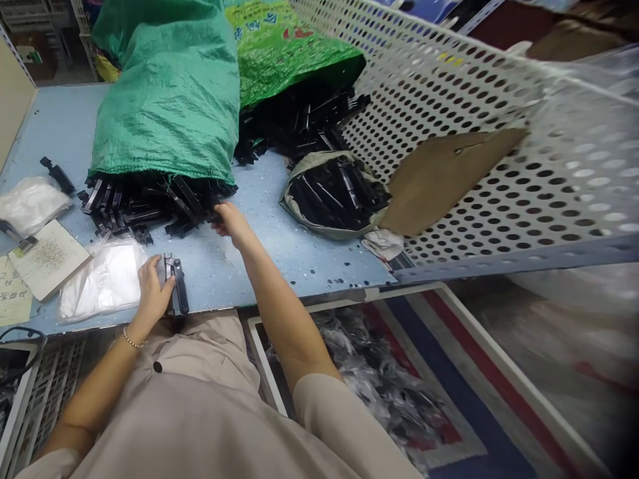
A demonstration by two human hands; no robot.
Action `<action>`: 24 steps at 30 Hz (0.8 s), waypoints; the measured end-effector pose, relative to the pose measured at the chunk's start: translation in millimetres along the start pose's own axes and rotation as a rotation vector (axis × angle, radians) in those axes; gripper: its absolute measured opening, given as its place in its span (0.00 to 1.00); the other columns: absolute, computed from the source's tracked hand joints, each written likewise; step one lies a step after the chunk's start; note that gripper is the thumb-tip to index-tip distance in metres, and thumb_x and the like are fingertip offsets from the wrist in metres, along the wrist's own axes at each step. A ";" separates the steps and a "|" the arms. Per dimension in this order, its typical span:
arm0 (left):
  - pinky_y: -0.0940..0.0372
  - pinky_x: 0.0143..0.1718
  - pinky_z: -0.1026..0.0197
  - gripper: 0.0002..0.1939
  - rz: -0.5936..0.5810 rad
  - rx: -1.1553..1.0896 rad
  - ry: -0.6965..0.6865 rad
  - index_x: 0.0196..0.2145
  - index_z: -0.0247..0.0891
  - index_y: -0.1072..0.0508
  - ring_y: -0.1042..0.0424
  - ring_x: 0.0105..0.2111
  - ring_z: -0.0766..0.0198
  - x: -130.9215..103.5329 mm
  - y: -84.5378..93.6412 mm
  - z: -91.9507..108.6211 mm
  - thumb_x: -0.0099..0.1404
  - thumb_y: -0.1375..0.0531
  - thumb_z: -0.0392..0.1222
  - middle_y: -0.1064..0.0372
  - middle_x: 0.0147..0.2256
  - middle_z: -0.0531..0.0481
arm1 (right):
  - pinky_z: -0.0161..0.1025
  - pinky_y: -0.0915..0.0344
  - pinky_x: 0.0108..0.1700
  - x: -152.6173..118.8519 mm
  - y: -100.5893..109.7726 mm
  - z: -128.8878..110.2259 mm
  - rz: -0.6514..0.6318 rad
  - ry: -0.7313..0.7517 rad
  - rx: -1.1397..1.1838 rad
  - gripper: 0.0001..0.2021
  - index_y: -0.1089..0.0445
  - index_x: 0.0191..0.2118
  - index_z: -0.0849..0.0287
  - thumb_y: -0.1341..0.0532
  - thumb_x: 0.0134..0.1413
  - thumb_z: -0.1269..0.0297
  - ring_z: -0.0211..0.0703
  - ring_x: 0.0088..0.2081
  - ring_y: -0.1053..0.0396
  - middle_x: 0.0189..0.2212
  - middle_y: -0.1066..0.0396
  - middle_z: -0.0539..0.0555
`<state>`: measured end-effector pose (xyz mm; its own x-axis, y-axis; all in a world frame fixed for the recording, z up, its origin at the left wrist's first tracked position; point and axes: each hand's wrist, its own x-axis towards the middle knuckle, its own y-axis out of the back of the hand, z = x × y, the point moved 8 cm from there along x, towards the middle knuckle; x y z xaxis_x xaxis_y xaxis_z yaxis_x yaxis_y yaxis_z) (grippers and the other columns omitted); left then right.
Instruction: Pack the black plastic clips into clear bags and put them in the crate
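Note:
My left hand (155,287) is at the table's front edge, its thumb and fingers around black clip-like parts (180,286) that stand side by side. Farther right, my right hand (229,221) reaches to the right end of a pile of black parts (144,203), its fingers closed on a black piece at the pile's edge. That pile spills from the mouth of a green woven sack (167,100). Clear plastic bags (107,279) lie just left of my left hand.
Behind are a bright green bag (284,53) with more black parts and a cloth pouch (339,193) full of them. A perforated white basket (479,100) borders the right. A board (50,261) lies left; a crate (449,313) with bagged parts sits below.

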<state>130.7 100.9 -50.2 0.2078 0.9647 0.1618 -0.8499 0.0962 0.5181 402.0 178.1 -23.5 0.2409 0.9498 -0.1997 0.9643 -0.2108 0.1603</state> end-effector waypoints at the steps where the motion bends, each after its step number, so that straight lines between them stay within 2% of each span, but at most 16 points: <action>1: 0.47 0.65 0.39 0.25 0.017 -0.032 -0.014 0.59 0.40 0.38 0.44 0.63 0.49 -0.3 4.9 4.4 0.66 0.40 0.42 0.40 0.60 0.37 | 0.35 0.45 0.24 -10.1 2.3 6.8 -0.030 -0.050 0.106 0.18 0.37 0.40 0.58 0.53 0.66 0.48 0.34 0.19 0.42 0.19 0.36 0.50; 3: 0.44 0.63 0.43 0.21 0.010 -0.181 -0.012 0.57 0.41 0.34 0.40 0.61 0.51 1.4 7.0 15.5 0.67 0.41 0.44 0.37 0.58 0.39 | 0.33 0.47 0.22 -42.2 0.5 18.2 -0.084 -0.083 0.320 0.20 0.38 0.36 0.56 0.56 0.65 0.46 0.33 0.19 0.46 0.19 0.38 0.49; 4: 0.43 0.63 0.45 0.21 -0.029 -0.302 0.014 0.57 0.42 0.33 0.38 0.60 0.52 4.0 2.1 21.6 0.68 0.40 0.46 0.36 0.58 0.40 | 0.32 0.48 0.22 -61.9 -7.5 23.7 -0.141 -0.091 0.484 0.20 0.38 0.35 0.56 0.54 0.64 0.45 0.32 0.18 0.48 0.20 0.40 0.47; 7: 0.41 0.62 0.48 0.26 -0.245 -0.797 0.177 0.59 0.44 0.34 0.34 0.59 0.55 15.4 -31.0 44.2 0.66 0.38 0.53 0.34 0.58 0.42 | 0.29 0.55 0.17 -122.6 -53.6 38.1 -0.415 -0.174 1.022 0.19 0.38 0.36 0.56 0.49 0.61 0.44 0.29 0.16 0.58 0.18 0.48 0.41; 8: 0.39 0.60 0.48 0.29 -0.321 -0.966 0.242 0.60 0.44 0.35 0.32 0.58 0.54 18.8 -42.5 52.8 0.65 0.38 0.56 0.33 0.58 0.42 | 0.29 0.57 0.16 -140.4 -71.4 42.0 -0.524 -0.220 1.107 0.19 0.38 0.35 0.56 0.49 0.60 0.43 0.29 0.15 0.60 0.17 0.49 0.40; 10: 0.32 0.53 0.51 0.31 -0.421 -1.189 0.346 0.59 0.44 0.34 0.27 0.50 0.56 23.9 -55.6 66.5 0.64 0.39 0.62 0.29 0.53 0.43 | 0.31 0.54 0.15 -167.2 -100.2 52.7 -0.698 -0.315 0.986 0.22 0.37 0.34 0.57 0.52 0.61 0.41 0.31 0.14 0.55 0.16 0.46 0.42; 11: 0.29 0.46 0.54 0.30 -0.431 -1.226 0.371 0.57 0.43 0.33 0.25 0.44 0.59 25.7 -55.8 69.9 0.64 0.40 0.63 0.28 0.49 0.44 | 0.32 0.51 0.16 -172.4 -105.7 58.3 -0.714 -0.331 0.835 0.24 0.36 0.34 0.58 0.52 0.61 0.41 0.32 0.15 0.50 0.17 0.42 0.45; 12: 0.29 0.40 0.58 0.28 -0.415 -1.211 0.375 0.54 0.42 0.31 0.25 0.37 0.63 27.0 -52.2 70.9 0.64 0.39 0.62 0.27 0.45 0.46 | 0.33 0.46 0.19 -170.3 -102.9 61.5 -0.660 -0.305 0.665 0.24 0.36 0.35 0.58 0.52 0.61 0.40 0.35 0.17 0.44 0.19 0.38 0.48; 14: 0.33 0.29 0.65 0.23 -0.352 -1.087 0.349 0.47 0.40 0.30 0.30 0.28 0.70 26.0 -39.7 69.2 0.63 0.36 0.59 0.29 0.38 0.51 | 0.36 0.39 0.26 -150.6 -73.9 50.8 -0.367 -0.114 0.339 0.24 0.34 0.40 0.59 0.51 0.63 0.41 0.38 0.24 0.36 0.27 0.31 0.52; 16: 0.37 0.24 0.67 0.22 -0.351 -0.942 0.337 0.43 0.39 0.31 0.34 0.24 0.72 18.8 -32.7 68.6 0.61 0.33 0.57 0.32 0.34 0.53 | 0.39 0.36 0.34 -134.6 -37.1 14.7 -0.026 0.209 0.038 0.23 0.34 0.45 0.57 0.49 0.63 0.41 0.41 0.31 0.33 0.34 0.29 0.55; 18: 0.38 0.22 0.67 0.23 -0.413 -0.868 0.372 0.41 0.39 0.33 0.35 0.23 0.72 8.0 -36.2 69.2 0.61 0.34 0.59 0.33 0.32 0.54 | 0.42 0.36 0.40 -129.6 -26.0 -23.3 0.139 0.499 -0.258 0.23 0.34 0.44 0.56 0.47 0.63 0.40 0.45 0.37 0.33 0.36 0.30 0.57; 20: 0.38 0.20 0.67 0.24 -0.424 -0.852 0.423 0.41 0.39 0.34 0.35 0.22 0.71 0.7 -40.7 67.2 0.61 0.35 0.61 0.34 0.31 0.55 | 0.42 0.38 0.40 -124.4 -34.4 -42.4 0.158 0.623 -0.456 0.22 0.34 0.37 0.56 0.49 0.65 0.41 0.46 0.37 0.34 0.32 0.31 0.56; 22: 0.38 0.20 0.67 0.25 -0.360 -0.847 0.458 0.41 0.40 0.34 0.35 0.22 0.72 0.4 -39.7 61.2 0.60 0.36 0.62 0.35 0.30 0.56 | 0.40 0.40 0.36 -119.1 -46.4 -40.8 0.100 0.563 -0.490 0.23 0.35 0.34 0.56 0.56 0.70 0.45 0.43 0.32 0.35 0.28 0.33 0.53; 24: 0.38 0.20 0.68 0.25 -0.286 -0.846 0.482 0.41 0.40 0.34 0.35 0.22 0.72 4.0 -34.2 53.5 0.59 0.35 0.63 0.34 0.31 0.56 | 0.38 0.41 0.34 -124.7 -60.7 -30.7 0.010 0.502 -0.473 0.25 0.35 0.34 0.56 0.60 0.72 0.47 0.41 0.30 0.36 0.27 0.33 0.52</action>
<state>186.5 88.4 -22.3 0.3989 0.8565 -0.3276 -0.9015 0.3009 -0.3110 310.1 79.5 21.4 0.0593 0.9646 0.2571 0.7830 -0.2047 0.5874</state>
